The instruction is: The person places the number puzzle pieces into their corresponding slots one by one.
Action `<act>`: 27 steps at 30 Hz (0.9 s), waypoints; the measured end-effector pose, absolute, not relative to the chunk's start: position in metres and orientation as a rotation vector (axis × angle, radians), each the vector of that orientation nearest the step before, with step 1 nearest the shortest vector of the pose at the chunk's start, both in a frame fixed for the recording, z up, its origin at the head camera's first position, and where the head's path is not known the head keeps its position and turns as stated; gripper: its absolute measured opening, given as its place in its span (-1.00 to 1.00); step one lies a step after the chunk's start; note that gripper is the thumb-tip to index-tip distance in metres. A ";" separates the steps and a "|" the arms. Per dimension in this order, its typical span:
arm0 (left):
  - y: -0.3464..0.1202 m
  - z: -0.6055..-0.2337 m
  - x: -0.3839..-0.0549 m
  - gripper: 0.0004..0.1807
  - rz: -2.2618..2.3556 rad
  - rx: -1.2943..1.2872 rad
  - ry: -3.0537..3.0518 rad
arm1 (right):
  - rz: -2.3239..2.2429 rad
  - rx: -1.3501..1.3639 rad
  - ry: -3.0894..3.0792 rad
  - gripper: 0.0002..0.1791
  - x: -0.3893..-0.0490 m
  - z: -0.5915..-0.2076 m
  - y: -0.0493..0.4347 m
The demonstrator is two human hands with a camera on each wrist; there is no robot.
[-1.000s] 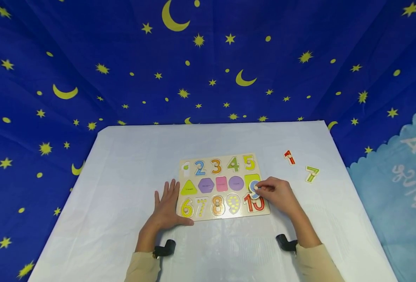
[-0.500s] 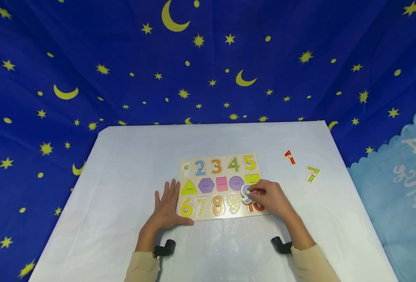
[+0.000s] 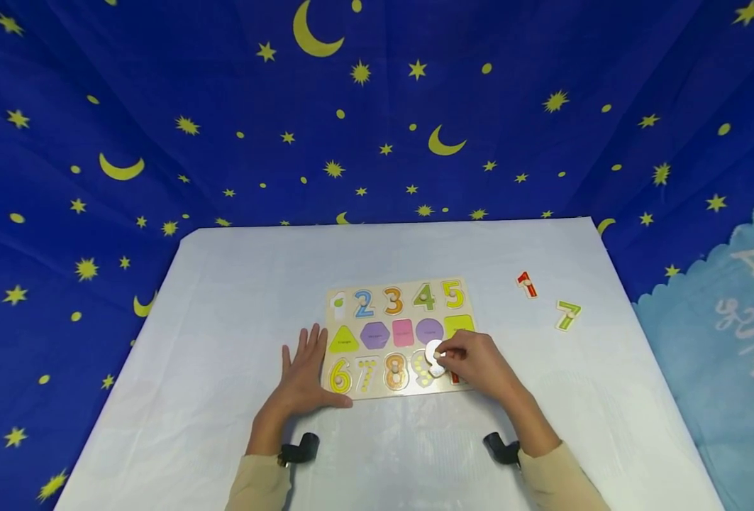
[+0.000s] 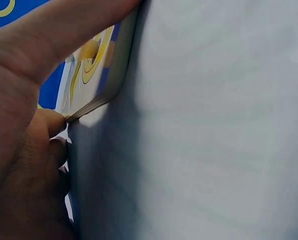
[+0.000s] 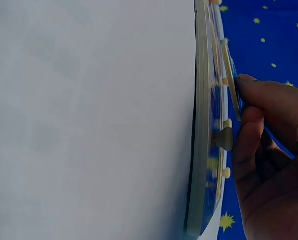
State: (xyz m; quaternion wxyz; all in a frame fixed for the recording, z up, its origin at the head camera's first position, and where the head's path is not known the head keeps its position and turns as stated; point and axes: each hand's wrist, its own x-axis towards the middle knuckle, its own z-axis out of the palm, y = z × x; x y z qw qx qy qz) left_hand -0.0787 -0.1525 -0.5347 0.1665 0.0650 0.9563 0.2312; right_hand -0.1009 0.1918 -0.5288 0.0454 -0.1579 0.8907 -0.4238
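Observation:
A wooden number puzzle board (image 3: 377,355) lies on the white table, with knobbed number pieces seated in most of its recesses. My right hand (image 3: 479,362) pinches the number 9 piece (image 3: 435,359), which glares white in the head view. This piece is tilted just above the board, partly over the dotted 9 recess (image 3: 420,369); the right wrist view shows its thin edge (image 5: 231,80) off the surface. My left hand (image 3: 300,376) rests with fingers spread against the board's left edge, its thumb along the near corner. The red 10 is mostly hidden by my right hand.
To the right of the board lie a red number 1 piece (image 3: 526,284) and a green number 7 piece (image 3: 568,315). The 1 recess (image 3: 337,304) and 7 recess (image 3: 367,374) hold no piece. A blue star-and-moon cloth (image 3: 377,113) hangs behind the table.
My right hand has carried the number 9 piece leftward and toward me, from over the 10 and the square to beside the 9 recess. The left hand has stayed in place.

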 end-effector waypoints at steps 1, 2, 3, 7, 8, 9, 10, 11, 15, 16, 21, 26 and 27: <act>-0.153 -0.535 -0.079 0.58 0.656 0.188 2.723 | -1.290 -0.488 2.720 -0.87 -0.101 -0.529 0.191; -0.153 -0.535 -0.079 0.58 0.654 0.191 2.723 | -1.284 -0.496 2.721 -0.87 -0.100 -0.528 0.190; -0.153 -0.534 -0.079 0.58 0.651 0.192 2.723 | -1.277 -0.506 2.720 -0.88 -0.100 -0.528 0.189; -0.153 -0.535 -0.079 0.58 0.650 0.194 2.719 | -1.253 -0.534 2.714 -0.87 -0.099 -0.526 0.185; -0.153 -0.535 -0.079 0.58 0.651 0.194 2.718 | -1.248 -0.541 2.716 -0.87 -0.099 -0.526 0.184; -0.153 -0.535 -0.079 0.58 0.653 0.195 2.718 | -1.241 -0.546 2.716 -0.88 -0.100 -0.525 0.183; -0.153 -0.535 -0.080 0.58 0.654 0.195 2.716 | -1.235 -0.551 2.715 -0.88 -0.100 -0.525 0.182; -0.153 -0.535 -0.080 0.58 0.656 0.195 2.718 | -1.227 -0.556 2.716 -0.89 -0.100 -0.525 0.181; -0.153 -0.535 -0.080 0.58 0.660 0.198 2.720 | -1.195 -0.569 2.716 -0.90 -0.100 -0.524 0.177; -0.153 -0.535 -0.080 0.58 0.661 0.198 2.720 | -1.194 -0.572 2.713 -0.90 -0.100 -0.524 0.177; -0.153 -0.535 -0.080 0.58 0.661 0.196 2.722 | -1.170 -0.570 2.705 -0.89 -0.100 -0.523 0.173; -0.153 -0.535 -0.080 0.58 0.655 0.196 2.725 | -1.113 -0.545 2.717 -0.90 -0.100 -0.524 0.169; -0.153 -0.534 -0.080 0.58 0.655 0.196 2.724 | -1.105 -0.542 2.719 -0.90 -0.100 -0.524 0.169</act>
